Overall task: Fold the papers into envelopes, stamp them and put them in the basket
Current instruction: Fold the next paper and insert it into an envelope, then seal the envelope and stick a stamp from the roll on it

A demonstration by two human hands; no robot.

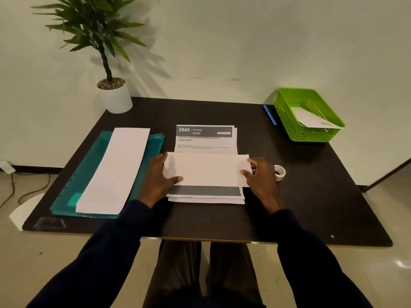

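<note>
A folded white paper (208, 170) lies across a stack of printed sheets (204, 141) in the middle of the dark table. My left hand (156, 180) grips its left end, thumb on top. My right hand (259, 176) pinches its right end. A long folded white sheet (115, 167) rests on a teal folder (155, 143) at the left. The green basket (287, 121) stands at the back right with one white envelope (311, 120) in it. A small roll of stamps or tape (279, 172) sits just right of my right hand.
A blue pen (269, 114) lies beside the basket's left side. A potted plant (115, 94) stands at the table's back left corner. The dark table (311, 196) ends near my knees, with a wall behind it.
</note>
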